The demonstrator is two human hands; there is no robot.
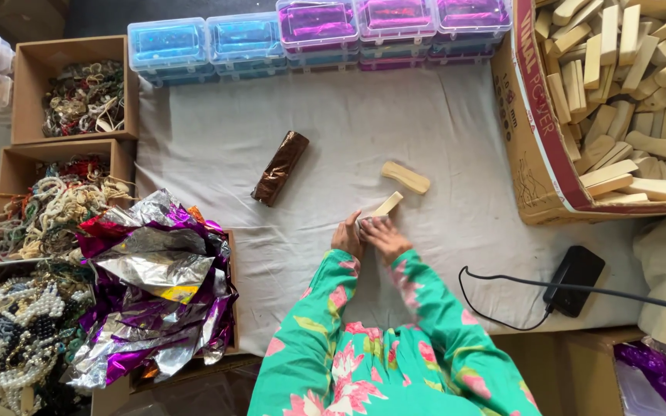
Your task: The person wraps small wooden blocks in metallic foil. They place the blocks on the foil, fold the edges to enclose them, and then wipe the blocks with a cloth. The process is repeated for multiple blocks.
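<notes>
Filling the upper right of the frame, a big cardboard box (537, 146) is holding pale wooden blocks (634, 92). At left, smaller cartons (17, 166) are carrying beads and cords, and clear plastic cases (317, 35) are lining the top edge. We are pinching one wooden block (385, 206) at centre, our left hand (347, 236) and right hand (383, 237) both closed around its lower end on the white cloth (364, 139).
</notes>
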